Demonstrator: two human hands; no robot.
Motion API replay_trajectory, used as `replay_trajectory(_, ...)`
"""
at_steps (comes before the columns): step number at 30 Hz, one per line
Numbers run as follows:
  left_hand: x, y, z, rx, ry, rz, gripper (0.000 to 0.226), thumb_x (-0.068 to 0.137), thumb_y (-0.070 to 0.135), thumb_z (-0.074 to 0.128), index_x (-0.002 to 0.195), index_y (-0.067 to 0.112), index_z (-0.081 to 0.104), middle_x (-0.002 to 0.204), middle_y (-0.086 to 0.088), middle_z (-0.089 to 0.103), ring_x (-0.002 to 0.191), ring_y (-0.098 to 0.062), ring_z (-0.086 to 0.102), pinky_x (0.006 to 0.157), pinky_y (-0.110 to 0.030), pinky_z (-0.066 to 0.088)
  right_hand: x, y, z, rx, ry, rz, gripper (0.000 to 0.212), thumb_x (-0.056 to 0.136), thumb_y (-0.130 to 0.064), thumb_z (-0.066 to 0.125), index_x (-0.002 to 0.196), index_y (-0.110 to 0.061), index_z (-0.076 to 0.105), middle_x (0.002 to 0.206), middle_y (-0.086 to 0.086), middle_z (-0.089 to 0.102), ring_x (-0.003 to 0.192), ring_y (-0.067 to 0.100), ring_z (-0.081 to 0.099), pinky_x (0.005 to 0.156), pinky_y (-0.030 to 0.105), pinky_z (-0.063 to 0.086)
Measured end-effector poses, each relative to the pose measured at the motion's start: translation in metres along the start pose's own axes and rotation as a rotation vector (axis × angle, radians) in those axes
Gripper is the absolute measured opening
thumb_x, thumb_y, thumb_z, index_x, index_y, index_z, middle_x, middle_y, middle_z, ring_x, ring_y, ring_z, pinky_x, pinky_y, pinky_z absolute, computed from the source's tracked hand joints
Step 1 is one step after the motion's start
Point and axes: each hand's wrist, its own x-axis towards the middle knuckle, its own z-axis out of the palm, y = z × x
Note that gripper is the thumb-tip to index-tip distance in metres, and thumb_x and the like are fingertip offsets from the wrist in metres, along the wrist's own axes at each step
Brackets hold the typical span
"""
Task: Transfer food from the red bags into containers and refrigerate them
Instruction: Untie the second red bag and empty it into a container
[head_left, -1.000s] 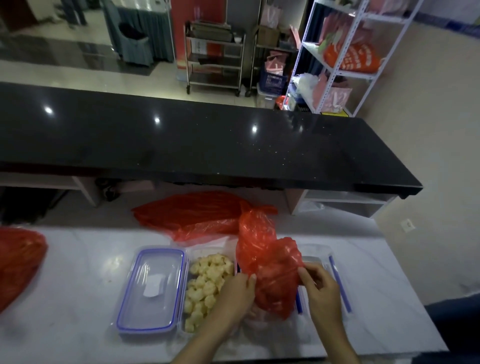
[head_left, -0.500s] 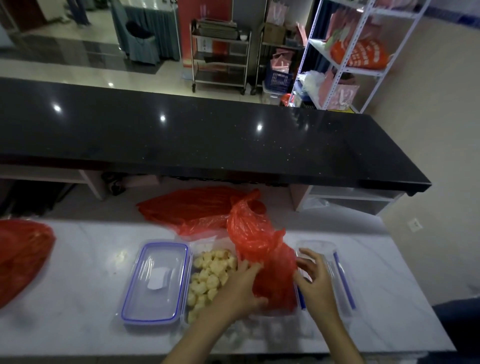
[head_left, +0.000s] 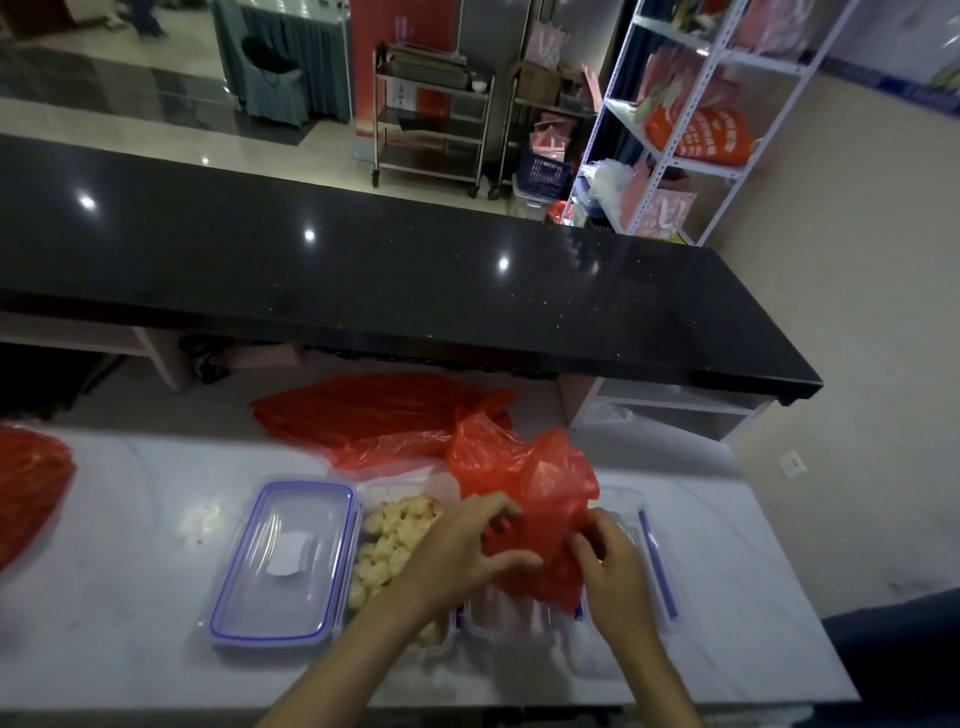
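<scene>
Nearest to the person, both forearms reach forward over the white bench, and the two hands meet on one red bag. The left hand grips the left side of this bag with curled fingers and the thumb below, and the right hand pinches the plastic on the right side, so neither hand is free. The bag stands between the hands and rises away from them, its crumpled top pointing to the far side. Directly under it sits an open container, which lies lengthwise from near to far; what is inside it is hidden by the bag. The coming move probably depends on this: the bag is above that container, and both hands are equally near. To the left, touching it, a second container is filled with pale yellow food pieces. Left again lies a blue-rimmed lid, and a second lid lies on the right, behind the right hand. So there are two containers and two lids. Farther back, a flat red bag rests on the bench, and another red bag shows at the left edge: three red bags in all. Behind all stands a black counter.
</scene>
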Motion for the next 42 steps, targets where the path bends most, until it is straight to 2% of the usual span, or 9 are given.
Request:
replay_trajectory(4,-0.003,-0.019,0.012,0.297,-0.099,-0.014,0.052,0.075,0.060,0.079,0.117,0.033,0.064,0.113,0.016,0.065,0.099,-0.002,0.054,0.085,-0.023,0.047,0.003,-0.010,0.004,0.105,-0.068,-0.013,0.019,0.097,0.002,0.060,0.090,-0.015,0.066,0.086,-0.013,0.072,0.081,0.004,0.067,0.069,0.015,0.052)
replay_trajectory(7,-0.005,-0.018,0.012,0.189,-0.008,-0.008,0.013,0.083,0.028,0.078,0.096,0.027,0.076,0.092,0.015,0.074,0.083,0.001,0.062,0.077,-0.021,0.050,-0.001,-0.006,0.004,0.129,-0.045,0.019,0.011,0.095,-0.004,0.067,0.090,-0.015,0.068,0.088,-0.008,0.073,0.083,0.012,0.069,0.072,0.021,0.055)
replay_trajectory(12,-0.005,-0.007,0.000,-0.115,0.119,-0.077,0.029,0.092,0.002,0.067,0.091,0.030,0.073,0.087,0.018,0.073,0.083,0.002,0.068,0.075,-0.011,0.049,-0.019,0.014,0.001,0.026,-0.239,0.056,0.054,0.074,-0.034,0.090,0.120,-0.034,0.063,0.115,-0.024,0.067,0.108,-0.004,0.063,0.086,0.018,0.055)
replay_trajectory(14,-0.004,-0.006,-0.001,-0.185,0.131,-0.060,0.025,0.093,0.003,0.067,0.093,0.028,0.073,0.089,0.015,0.074,0.085,-0.004,0.070,0.077,-0.020,0.055,-0.022,0.020,0.004,-0.109,-0.287,0.036,0.041,0.080,-0.024,0.087,0.109,-0.043,0.065,0.108,-0.032,0.067,0.101,-0.008,0.064,0.082,0.015,0.054)
replay_trajectory(20,-0.008,0.006,-0.009,-0.368,0.217,-0.028,0.009,0.096,0.025,0.071,0.105,0.027,0.073,0.101,0.010,0.075,0.098,-0.009,0.070,0.087,-0.025,0.056,-0.016,0.015,0.005,-0.001,-0.112,-0.008,0.019,0.099,-0.006,0.060,0.096,-0.023,0.069,0.093,-0.012,0.075,0.086,0.010,0.072,0.077,0.026,0.059)
replay_trajectory(24,-0.007,-0.013,-0.016,-0.003,-0.104,-0.015,0.069,0.076,0.062,0.079,0.137,0.041,0.052,0.138,0.020,0.055,0.127,0.001,0.051,0.107,-0.020,0.042,-0.015,-0.008,0.004,0.243,-0.034,0.010,0.017,0.096,-0.022,0.056,0.102,-0.009,0.066,0.101,-0.003,0.073,0.093,0.022,0.074,0.080,0.036,0.063)
replay_trajectory(29,-0.006,-0.024,-0.008,0.038,0.019,0.060,0.022,0.095,0.023,0.071,0.115,0.031,0.073,0.115,0.016,0.072,0.103,0.004,0.063,0.087,-0.018,0.050,-0.015,-0.027,0.008,0.319,0.134,-0.044,0.015,0.094,-0.026,0.057,0.098,-0.017,0.068,0.097,0.001,0.073,0.093,0.023,0.072,0.081,0.036,0.063)
replay_trajectory(35,-0.003,-0.018,-0.015,-0.120,0.142,0.077,0.021,0.095,0.010,0.069,0.112,0.021,0.072,0.106,0.015,0.073,0.098,-0.002,0.068,0.084,-0.020,0.054,-0.010,-0.039,-0.001,0.324,0.183,-0.147,0.010,0.094,-0.016,0.060,0.101,-0.017,0.067,0.119,0.000,0.067,0.112,0.009,0.065,0.089,0.021,0.057)
replay_trajectory(42,-0.010,-0.008,0.000,-0.193,0.022,0.065,0.015,0.096,0.008,0.066,0.107,0.017,0.072,0.101,0.007,0.073,0.092,-0.008,0.069,0.083,-0.034,0.059,-0.024,-0.021,0.000,0.419,0.250,0.029,0.018,0.097,-0.034,0.051,0.097,-0.021,0.063,0.092,-0.003,0.072,0.087,0.013,0.071,0.076,0.028,0.063)
